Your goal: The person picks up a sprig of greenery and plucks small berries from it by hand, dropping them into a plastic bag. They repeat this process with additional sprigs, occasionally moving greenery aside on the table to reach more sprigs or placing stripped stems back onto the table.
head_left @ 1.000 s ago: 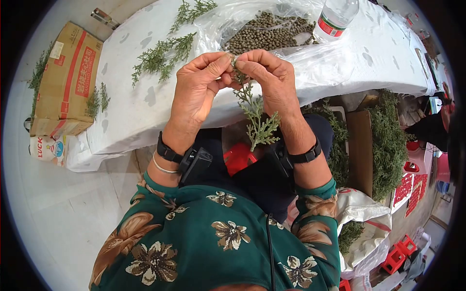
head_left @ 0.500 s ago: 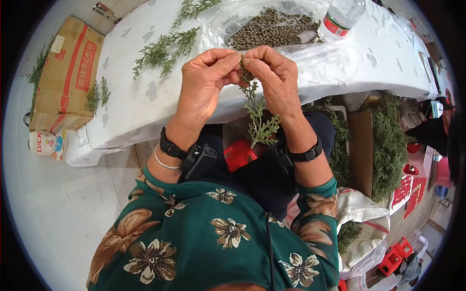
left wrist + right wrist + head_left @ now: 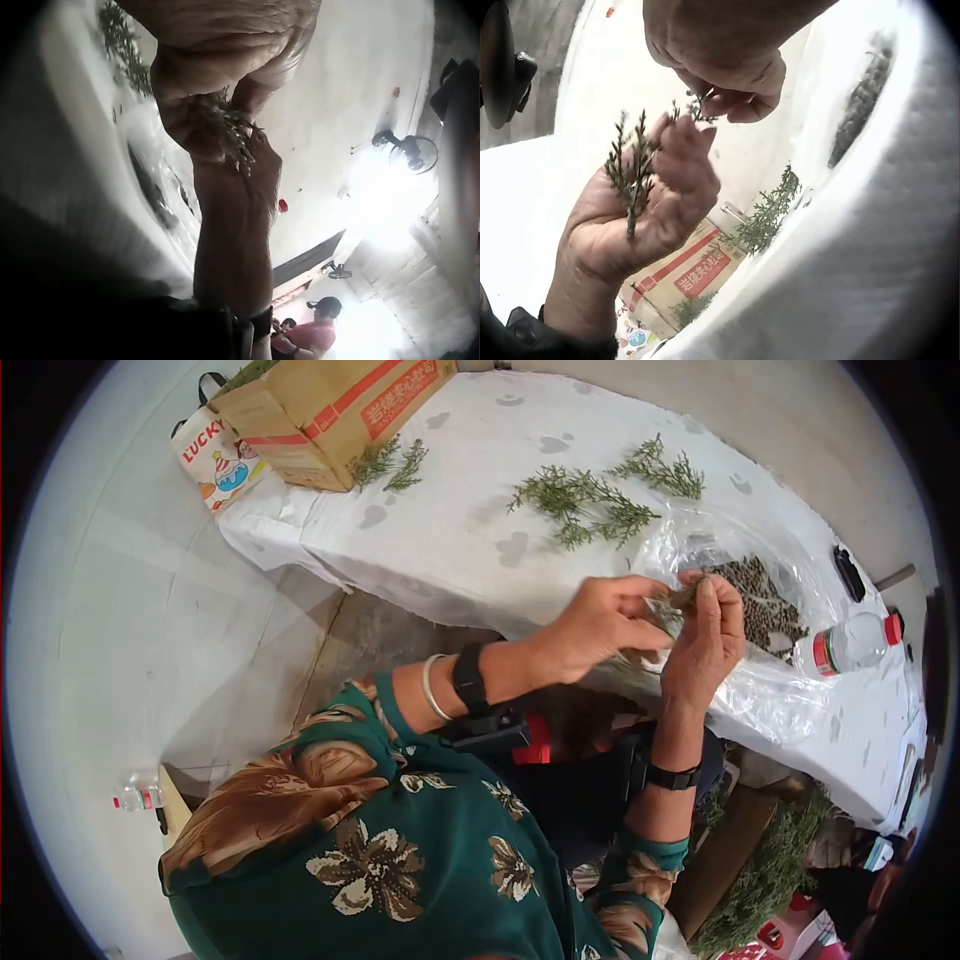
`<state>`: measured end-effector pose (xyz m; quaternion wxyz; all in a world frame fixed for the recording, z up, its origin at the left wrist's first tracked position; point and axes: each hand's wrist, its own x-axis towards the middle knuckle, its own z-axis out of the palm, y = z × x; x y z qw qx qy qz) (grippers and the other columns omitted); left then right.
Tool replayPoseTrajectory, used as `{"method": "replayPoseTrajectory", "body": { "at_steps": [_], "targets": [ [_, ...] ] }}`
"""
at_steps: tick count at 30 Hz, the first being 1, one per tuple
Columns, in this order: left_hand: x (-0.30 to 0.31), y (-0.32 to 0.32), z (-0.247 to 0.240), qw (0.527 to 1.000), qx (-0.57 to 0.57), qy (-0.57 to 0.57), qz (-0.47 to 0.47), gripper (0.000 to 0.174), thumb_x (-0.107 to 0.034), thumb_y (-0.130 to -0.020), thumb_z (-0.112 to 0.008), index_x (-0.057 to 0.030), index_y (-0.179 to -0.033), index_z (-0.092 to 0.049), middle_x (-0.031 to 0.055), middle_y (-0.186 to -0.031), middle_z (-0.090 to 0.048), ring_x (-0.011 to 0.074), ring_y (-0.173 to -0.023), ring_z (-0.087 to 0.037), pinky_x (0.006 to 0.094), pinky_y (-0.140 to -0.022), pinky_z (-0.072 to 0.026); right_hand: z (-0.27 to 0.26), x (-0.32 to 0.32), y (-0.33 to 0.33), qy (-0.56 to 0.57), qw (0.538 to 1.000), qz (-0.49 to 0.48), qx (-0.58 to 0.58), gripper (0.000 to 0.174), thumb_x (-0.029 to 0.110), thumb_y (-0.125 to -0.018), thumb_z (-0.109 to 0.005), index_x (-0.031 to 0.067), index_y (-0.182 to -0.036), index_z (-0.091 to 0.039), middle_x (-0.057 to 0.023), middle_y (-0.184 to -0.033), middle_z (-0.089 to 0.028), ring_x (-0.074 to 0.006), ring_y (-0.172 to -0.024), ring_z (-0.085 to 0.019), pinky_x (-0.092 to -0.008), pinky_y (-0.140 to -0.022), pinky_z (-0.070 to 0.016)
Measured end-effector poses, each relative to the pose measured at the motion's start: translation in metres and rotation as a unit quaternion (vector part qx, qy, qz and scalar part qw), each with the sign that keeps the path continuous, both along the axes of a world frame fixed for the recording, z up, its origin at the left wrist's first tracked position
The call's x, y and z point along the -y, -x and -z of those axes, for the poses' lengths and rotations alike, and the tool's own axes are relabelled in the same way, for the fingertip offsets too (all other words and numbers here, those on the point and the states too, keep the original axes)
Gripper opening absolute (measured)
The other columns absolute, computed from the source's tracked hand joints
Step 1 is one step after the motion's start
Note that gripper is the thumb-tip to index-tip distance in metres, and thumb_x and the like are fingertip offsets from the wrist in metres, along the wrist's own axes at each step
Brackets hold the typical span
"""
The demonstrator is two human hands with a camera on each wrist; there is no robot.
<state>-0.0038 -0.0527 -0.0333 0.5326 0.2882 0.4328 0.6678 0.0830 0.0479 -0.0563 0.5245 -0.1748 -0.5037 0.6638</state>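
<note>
My left hand holds a green evergreen sprig, whose leafy stem lies across its palm in the right wrist view. Facing it, my right hand has thumb and fingers pinched together at a small leafy tip. The two hands are close together over the near side of an open clear plastic bag. Small brown round pellets lie heaped in that bag. In the left wrist view, sprig leaves show between the hands, and the left fingers partly hide the sprig.
Loose evergreen branches lie on the white tablecloth. A cardboard box stands at the left end, and a clear bottle is right of the bag. Below the table, more greenery sits beside a cardboard panel.
The head view has swung left, so the table and hands appear farther right. Before, the sprig hung below both hands' meeting fingertips; now it lies in the left hand, fingertips slightly apart.
</note>
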Motion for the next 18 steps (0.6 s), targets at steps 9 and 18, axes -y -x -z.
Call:
{"method": "replayPoseTrajectory", "body": {
  "at_steps": [9,18],
  "targets": [
    [0.090,0.219,-0.040,0.773,-0.477,0.051,-0.414,0.039,-0.010,-0.071,-0.069,-0.0032,-0.108,-0.059,0.0060,-0.077,-0.063,0.0102,-0.066,-0.057,0.0237,-0.057,-0.0461,-0.017,0.005,0.018,-0.048,0.991,-0.049,0.111,0.030,0.009,-0.085,-0.055,-0.0019,-0.114,-0.053,-0.0114,-0.098,-0.062,-0.0102,-0.074,-0.055,-0.0231,-0.066,-0.0437],
    [0.089,0.284,-0.034,0.295,-0.874,0.239,-0.303,0.054,-0.026,-0.071,-0.069,0.0010,-0.115,-0.052,0.0189,-0.109,-0.057,0.0247,-0.097,-0.057,0.0316,-0.079,-0.0457,-0.001,-0.009,0.011,-0.020,0.995,-0.047,0.087,0.025,0.008,-0.083,-0.057,0.0000,-0.107,-0.056,-0.0095,-0.090,-0.064,-0.0086,-0.065,-0.052,-0.0212,-0.062,-0.0424]
  ]
}}
